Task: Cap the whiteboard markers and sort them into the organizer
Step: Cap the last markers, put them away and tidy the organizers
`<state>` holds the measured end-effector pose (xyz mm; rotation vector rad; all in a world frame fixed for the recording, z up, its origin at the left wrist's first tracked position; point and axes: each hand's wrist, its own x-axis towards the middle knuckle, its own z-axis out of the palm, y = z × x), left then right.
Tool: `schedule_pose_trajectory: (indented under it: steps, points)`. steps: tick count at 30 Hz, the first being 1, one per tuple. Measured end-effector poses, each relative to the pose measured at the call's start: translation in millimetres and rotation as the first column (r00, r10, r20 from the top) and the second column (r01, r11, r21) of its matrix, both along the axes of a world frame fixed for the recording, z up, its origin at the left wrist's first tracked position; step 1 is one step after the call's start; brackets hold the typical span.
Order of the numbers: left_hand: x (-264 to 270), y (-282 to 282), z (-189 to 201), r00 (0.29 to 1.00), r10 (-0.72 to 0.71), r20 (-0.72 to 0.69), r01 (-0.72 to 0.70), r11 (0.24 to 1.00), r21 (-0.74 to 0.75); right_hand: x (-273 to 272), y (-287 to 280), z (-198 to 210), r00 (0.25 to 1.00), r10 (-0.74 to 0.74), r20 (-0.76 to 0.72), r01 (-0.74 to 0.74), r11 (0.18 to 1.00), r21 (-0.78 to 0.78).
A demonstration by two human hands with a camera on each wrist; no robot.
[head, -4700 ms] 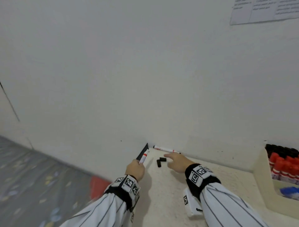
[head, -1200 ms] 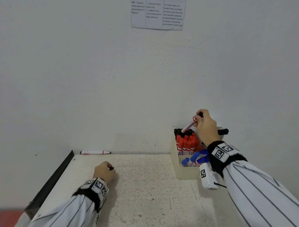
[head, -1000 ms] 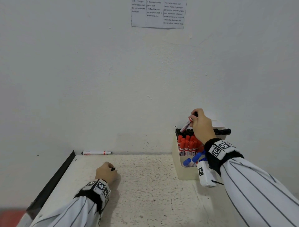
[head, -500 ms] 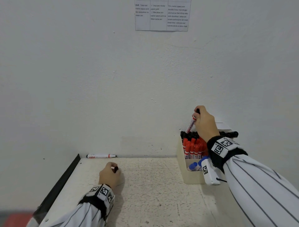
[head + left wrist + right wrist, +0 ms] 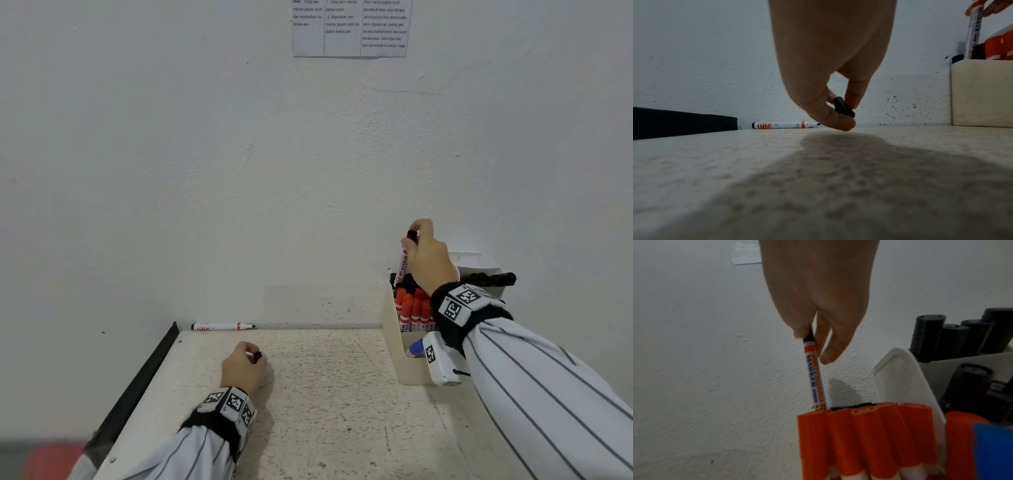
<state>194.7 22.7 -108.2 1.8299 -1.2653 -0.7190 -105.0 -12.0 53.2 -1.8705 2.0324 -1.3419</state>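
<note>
Most of the markers are already standing capped in the organizer at the right of the table: red caps in one section, black ones behind, some blue in front. I am lowering one more marker into the back of it, my right hand pinching its black-capped top. One uncapped marker is lying against the wall, well apart from the organizer. My left hand is resting on the table, pinching a black cap. I judge that last marker is all that is left.
</note>
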Motion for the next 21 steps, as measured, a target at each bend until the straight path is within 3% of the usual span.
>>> schedule_pose_trajectory:
  steps: [6,21]
  points:
    - [1,-1,-1,1.0,-0.013,-0.005,0.013,1.0,0.0,3,1,-1,0.996,-0.002,-0.09,0.017,0.986,0.165]
    - [0,2,2,0.999,-0.034,0.023,0.033,0.999,0.011,3,-26,6,0.997,-0.053,-0.059,0.063,0.98,0.189]
